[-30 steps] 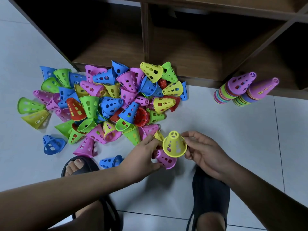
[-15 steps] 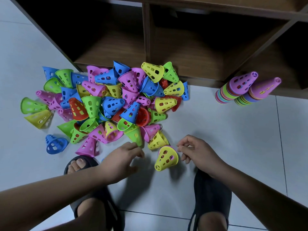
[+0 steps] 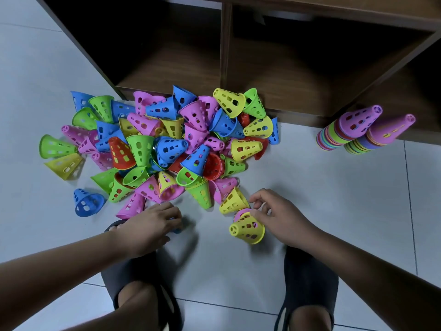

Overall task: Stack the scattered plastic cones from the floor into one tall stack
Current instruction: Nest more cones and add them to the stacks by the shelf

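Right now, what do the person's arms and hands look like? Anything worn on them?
The left forearm and right forearm are bare to the frame edge; no sleeves show. The left hand and right hand wear no gloves, and I see no rings, watch or bands. On the feet, dark grey slides.

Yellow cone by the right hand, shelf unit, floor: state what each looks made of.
Yellow cone: moulded plastic, semi-matte, with clean cut-out holes and a thin rim.
Shelf unit: dark brown wood or wood-look laminate; grain streaks show.
Floor: pale tile, probably ceramic, with grout lines and a soft sheen.
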A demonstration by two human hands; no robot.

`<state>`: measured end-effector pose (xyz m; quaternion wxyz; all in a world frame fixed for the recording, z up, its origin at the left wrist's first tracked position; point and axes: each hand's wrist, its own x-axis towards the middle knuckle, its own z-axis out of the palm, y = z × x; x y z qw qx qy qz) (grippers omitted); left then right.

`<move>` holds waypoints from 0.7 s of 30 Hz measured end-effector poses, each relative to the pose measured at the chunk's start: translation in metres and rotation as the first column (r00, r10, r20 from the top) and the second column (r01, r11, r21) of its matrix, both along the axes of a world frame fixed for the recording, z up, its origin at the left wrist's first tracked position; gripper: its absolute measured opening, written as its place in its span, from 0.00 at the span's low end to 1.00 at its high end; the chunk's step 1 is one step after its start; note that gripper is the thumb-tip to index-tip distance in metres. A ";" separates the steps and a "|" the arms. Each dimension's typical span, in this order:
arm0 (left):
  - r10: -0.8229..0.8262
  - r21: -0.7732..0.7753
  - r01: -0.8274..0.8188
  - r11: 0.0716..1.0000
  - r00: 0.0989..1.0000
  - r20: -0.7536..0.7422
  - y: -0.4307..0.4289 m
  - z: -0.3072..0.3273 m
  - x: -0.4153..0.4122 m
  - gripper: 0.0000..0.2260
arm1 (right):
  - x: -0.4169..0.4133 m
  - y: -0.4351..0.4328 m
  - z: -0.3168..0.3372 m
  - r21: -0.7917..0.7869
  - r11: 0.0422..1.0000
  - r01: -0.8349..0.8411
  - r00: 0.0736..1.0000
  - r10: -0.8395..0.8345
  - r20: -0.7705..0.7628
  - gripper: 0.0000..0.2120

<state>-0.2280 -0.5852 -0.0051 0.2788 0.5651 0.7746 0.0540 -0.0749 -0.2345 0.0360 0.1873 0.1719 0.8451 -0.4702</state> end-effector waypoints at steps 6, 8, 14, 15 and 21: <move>0.025 0.154 -0.017 0.988 0.998 -0.053 0.003 -0.006 -0.001 0.02 | 0.014 0.013 -0.015 0.150 0.989 -0.005 1.000 0.005 -0.004 0.11; 0.056 0.154 -0.048 0.987 0.997 -0.044 0.003 -0.007 -0.002 0.01 | 0.012 0.015 -0.018 0.134 0.991 0.019 1.000 -0.017 -0.013 0.10; 0.187 0.199 -0.195 0.961 0.981 0.057 0.014 0.006 -0.003 0.03 | -0.015 0.002 -0.013 0.003 1.000 -0.020 0.997 0.020 -0.075 0.07; 0.203 0.216 -0.213 0.953 0.977 0.067 0.017 0.010 -0.003 0.03 | -0.019 0.000 -0.012 -0.015 0.999 -0.042 0.996 0.041 -0.078 0.07; 0.283 0.290 -0.287 0.913 0.957 0.054 0.036 0.027 0.001 0.04 | -0.028 -0.009 -0.017 -0.004 0.995 -0.103 0.992 0.103 -0.068 0.08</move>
